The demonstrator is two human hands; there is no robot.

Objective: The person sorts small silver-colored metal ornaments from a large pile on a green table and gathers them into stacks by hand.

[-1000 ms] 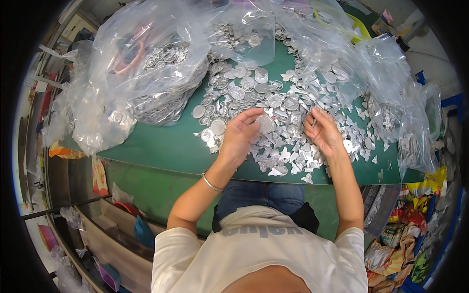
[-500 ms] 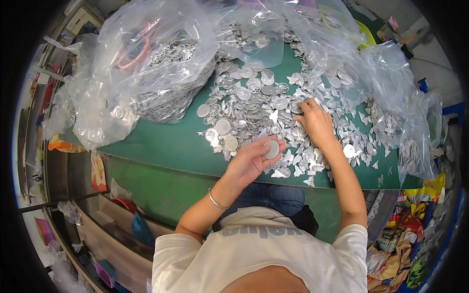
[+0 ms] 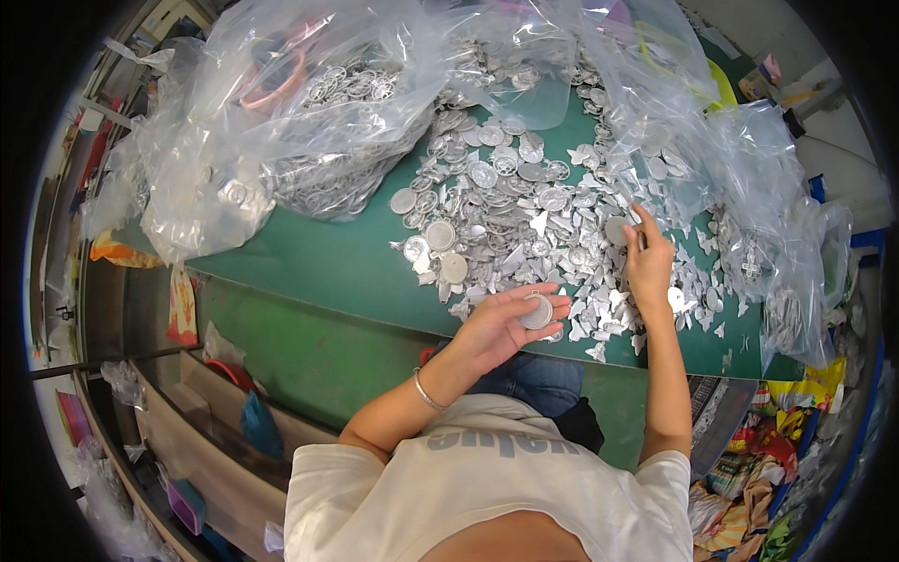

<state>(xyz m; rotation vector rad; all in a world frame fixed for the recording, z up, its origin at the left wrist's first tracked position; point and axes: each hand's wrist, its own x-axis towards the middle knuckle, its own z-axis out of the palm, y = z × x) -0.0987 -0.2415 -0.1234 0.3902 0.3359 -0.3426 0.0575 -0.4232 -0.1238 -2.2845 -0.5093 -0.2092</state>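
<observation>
green table (image 3: 346,267), grey shirt lettering (image 3: 501,443); left hand (image 3: 498,326) half-curled, holding disc (image 3: 537,313); right hand (image 3: 650,266) curled, hold unclear

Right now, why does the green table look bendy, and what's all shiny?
Head view: the fisheye lens bends the green tabletop's front edge; head view: glare streaks the clear plastic bag at left; head view: the left hand's round metal disc looks fairly sharp.

Lower centre: left hand (image 3: 501,326) holds round metal disc (image 3: 537,312), thumb on it. Right of centre: right hand (image 3: 651,262) at grey disc (image 3: 615,230), grip unclear. Silver metal pieces (image 3: 510,201) heaped mid-frame on green table (image 3: 328,267). Clear plastic bags (image 3: 225,136) upper left, upper right.
</observation>
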